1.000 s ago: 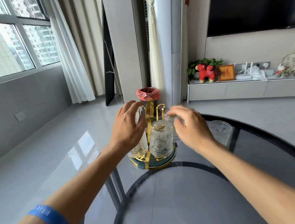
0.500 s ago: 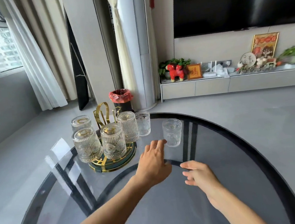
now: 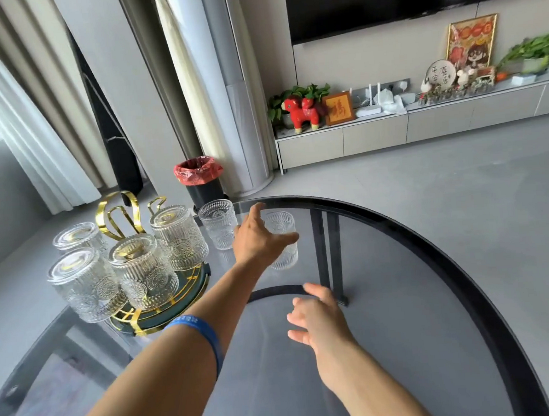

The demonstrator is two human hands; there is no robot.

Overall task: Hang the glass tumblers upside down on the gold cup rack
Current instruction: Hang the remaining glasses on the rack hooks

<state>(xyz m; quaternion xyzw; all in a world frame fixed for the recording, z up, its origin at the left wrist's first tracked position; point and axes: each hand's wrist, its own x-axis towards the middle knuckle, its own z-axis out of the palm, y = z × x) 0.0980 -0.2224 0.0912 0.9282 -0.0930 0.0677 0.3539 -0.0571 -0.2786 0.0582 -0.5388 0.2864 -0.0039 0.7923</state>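
Observation:
The gold cup rack (image 3: 117,209) stands on a dark green round base at the table's left, with several ribbed glass tumblers (image 3: 144,271) hung upside down on it. Two more tumblers stand upright on the glass table (image 3: 406,312) to its right. My left hand (image 3: 256,236) is wrapped around the right one (image 3: 281,224), thumb across its front and fingers on its far side. The other upright tumbler (image 3: 218,223) stands free between that hand and the rack. My right hand (image 3: 321,319) hovers low over the table, nearer to me, holding nothing, with its fingers loosely apart.
The table is an oval of dark glass with a black rim (image 3: 462,278). Beyond it on the floor stand a black bin with a red liner (image 3: 200,177) and a white column unit (image 3: 239,112). A low TV cabinet (image 3: 392,129) runs along the far wall.
Both hands left the rack. My left hand reached right and forward to the far upright tumbler and closed around it. My right hand dropped back over the table.

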